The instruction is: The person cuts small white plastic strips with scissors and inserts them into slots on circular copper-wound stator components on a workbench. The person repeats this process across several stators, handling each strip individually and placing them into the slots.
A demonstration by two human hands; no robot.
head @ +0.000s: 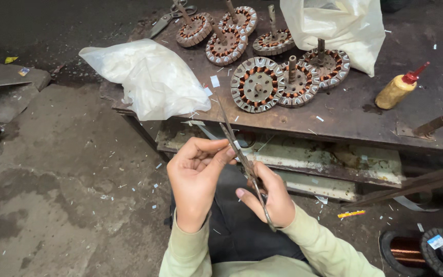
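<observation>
My right hand [268, 196] grips a pair of long, thin metal scissors [241, 156], blades pointing up toward the table edge. My left hand [197, 177] is curled beside the blades, thumb and fingertips pinching something small against them near the pivot; what it is I cannot make out. Both hands hover over my lap, below the rusty metal table [355, 110]. On the table lie several round motor stators with copper windings [257, 84], some with shafts standing up.
Two white plastic bags sit on the table, one at the left edge [147, 77], one at the back [334, 25]. A yellow squeeze bottle with red nozzle [398, 88] lies right. Another pair of scissors [173, 16] rests at the back. A copper wire spool [426, 251] stands on the floor.
</observation>
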